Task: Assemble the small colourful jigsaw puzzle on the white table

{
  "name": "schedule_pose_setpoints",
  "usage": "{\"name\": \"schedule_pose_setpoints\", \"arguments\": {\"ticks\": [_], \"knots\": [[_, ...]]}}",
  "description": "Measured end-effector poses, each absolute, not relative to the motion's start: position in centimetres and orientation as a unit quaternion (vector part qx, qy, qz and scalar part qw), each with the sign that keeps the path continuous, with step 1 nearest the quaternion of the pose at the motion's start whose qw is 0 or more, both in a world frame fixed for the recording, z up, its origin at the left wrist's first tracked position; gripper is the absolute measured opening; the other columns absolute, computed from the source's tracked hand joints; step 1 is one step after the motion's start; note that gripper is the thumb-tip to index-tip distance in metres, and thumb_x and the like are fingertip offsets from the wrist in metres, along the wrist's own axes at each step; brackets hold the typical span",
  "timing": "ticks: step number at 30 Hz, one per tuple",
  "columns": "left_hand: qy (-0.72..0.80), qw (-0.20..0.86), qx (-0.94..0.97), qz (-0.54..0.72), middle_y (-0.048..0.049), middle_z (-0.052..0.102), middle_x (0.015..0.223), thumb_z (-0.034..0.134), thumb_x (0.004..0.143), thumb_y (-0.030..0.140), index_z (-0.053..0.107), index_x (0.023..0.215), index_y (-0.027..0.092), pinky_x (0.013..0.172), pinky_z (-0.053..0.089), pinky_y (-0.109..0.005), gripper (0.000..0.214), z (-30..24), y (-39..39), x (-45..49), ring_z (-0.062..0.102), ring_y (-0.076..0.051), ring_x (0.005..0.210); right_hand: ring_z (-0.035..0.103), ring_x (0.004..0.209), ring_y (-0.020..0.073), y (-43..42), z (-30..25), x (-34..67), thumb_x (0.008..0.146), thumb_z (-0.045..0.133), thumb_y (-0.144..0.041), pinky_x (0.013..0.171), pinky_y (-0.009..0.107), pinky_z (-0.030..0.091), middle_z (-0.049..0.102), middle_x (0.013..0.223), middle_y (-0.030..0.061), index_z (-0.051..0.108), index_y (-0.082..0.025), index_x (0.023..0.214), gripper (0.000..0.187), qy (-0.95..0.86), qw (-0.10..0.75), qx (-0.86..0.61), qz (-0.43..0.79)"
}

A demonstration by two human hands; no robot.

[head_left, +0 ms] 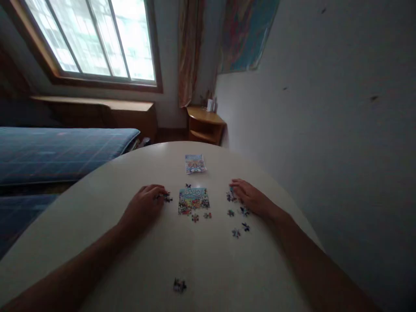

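Note:
My left hand [145, 204] rests on the table with its fingers loosely bent, the tips touching a small cluster of jigsaw pieces [168, 198]. In the middle lies a partly assembled jigsaw puzzle [194, 199] with a bright cartoon-like picture and uneven lower edge. On its right, my right hand [251, 198] lies with fingers stretched over another group of puzzle pieces [231, 196], partly covering them. Loose pieces lie near that hand, including a dark one [246, 226] and a pale one [236, 233]. Just below the puzzle is a reddish piece [195, 218].
Behind the puzzle lies a printed packet [195, 164] on the round white table [208, 264]. Several joined or piled pieces [179, 285] sit near its front. A bed [61, 151] stands at left, a wooden corner shelf [204, 116] behind, and a wall [325, 130] at right.

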State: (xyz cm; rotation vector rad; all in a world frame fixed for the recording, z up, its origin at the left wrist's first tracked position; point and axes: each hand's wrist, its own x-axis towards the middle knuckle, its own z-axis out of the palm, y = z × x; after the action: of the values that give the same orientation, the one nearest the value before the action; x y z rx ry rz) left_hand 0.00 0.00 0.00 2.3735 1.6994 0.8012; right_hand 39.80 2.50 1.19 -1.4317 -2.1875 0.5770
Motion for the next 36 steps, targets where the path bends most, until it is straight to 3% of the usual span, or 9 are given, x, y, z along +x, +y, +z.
{"name": "schedule_pose_setpoints", "arguments": {"ticks": [5,13,19,23,27,32,36], "knots": [[0.551,0.047,0.787,0.273,-0.0065,0.068,0.114,0.046,0.088,0.029,0.068,0.1,0.022,0.101,0.046,-0.046,0.026,0.0,0.0,-0.2,0.059,-0.026,0.108,0.058,0.119,0.0258,2.4,3.1,42.4,0.092,0.051,-0.041,0.106,0.043,0.043,0.061,0.131,0.0105,0.068,-0.021,0.114,0.034,-0.779,0.179,-0.552,0.239],[0.552,0.048,0.79,0.264,-0.0058,0.067,0.116,0.046,0.089,0.033,0.067,0.104,0.023,0.101,0.046,-0.046,0.028,-0.3,0.1,-0.6,0.058,-0.027,0.11,0.048,0.132,0.0281,1.6,4.0,45.5,0.076,0.073,-0.048,0.115,0.044,0.034,0.053,0.142,0.0094,0.066,-0.022,0.122,0.053,-0.765,0.161,-0.543,0.307],[0.558,0.053,0.787,0.257,-0.0054,0.067,0.118,0.046,0.089,0.036,0.068,0.105,0.024,0.102,0.046,-0.047,0.03,-0.1,0.1,-0.7,0.059,-0.027,0.11,0.042,0.137,0.029,1.5,3.8,44.8,0.072,0.078,-0.05,0.118,0.045,0.028,0.046,0.147,0.0107,0.063,-0.022,0.127,0.063,-0.774,0.144,-0.547,0.285],[0.562,0.056,0.785,0.255,-0.0058,0.067,0.118,0.045,0.088,0.036,0.068,0.105,0.023,0.101,0.046,-0.045,0.031,0.2,-0.1,-0.5,0.059,-0.027,0.11,0.045,0.134,0.0283,1.7,3.6,44.2,0.077,0.073,-0.047,0.116,0.044,0.031,0.05,0.143,0.0115,0.066,-0.021,0.121,0.052,-0.782,0.152,-0.551,0.248],[0.571,0.048,0.779,0.256,-0.0057,0.068,0.117,0.043,0.089,0.037,0.068,0.104,0.024,0.1,0.047,-0.045,0.032,0.5,-0.2,-0.3,0.061,-0.027,0.108,0.054,0.121,0.0272,1.5,4.2,44.0,0.084,0.065,-0.049,0.108,0.042,0.037,0.059,0.13,0.0115,0.07,-0.019,0.101,0.034,-0.78,0.154,-0.553,0.249],[0.581,0.05,0.776,0.239,-0.0072,0.068,0.118,0.04,0.092,0.037,0.066,0.109,0.022,0.1,0.047,-0.046,0.034,0.6,-0.3,-0.2,0.06,-0.028,0.11,0.058,0.106,0.0266,0.7,5.6,43.5,0.075,0.073,-0.054,0.097,0.038,0.043,0.063,0.11,0.0099,0.072,-0.02,0.093,0.039,-0.793,0.094,-0.538,0.269],[0.579,0.049,0.777,0.242,-0.0074,0.068,0.118,0.041,0.09,0.036,0.066,0.107,0.022,0.1,0.047,-0.046,0.034,0.8,-0.4,-0.1,0.06,-0.028,0.109,0.059,0.101,0.0247,0.2,6.1,42.5,0.075,0.074,-0.045,0.093,0.035,0.044,0.063,0.104,0.0089,0.074,-0.02,0.088,0.028,-0.796,0.067,-0.532,0.281]]}}
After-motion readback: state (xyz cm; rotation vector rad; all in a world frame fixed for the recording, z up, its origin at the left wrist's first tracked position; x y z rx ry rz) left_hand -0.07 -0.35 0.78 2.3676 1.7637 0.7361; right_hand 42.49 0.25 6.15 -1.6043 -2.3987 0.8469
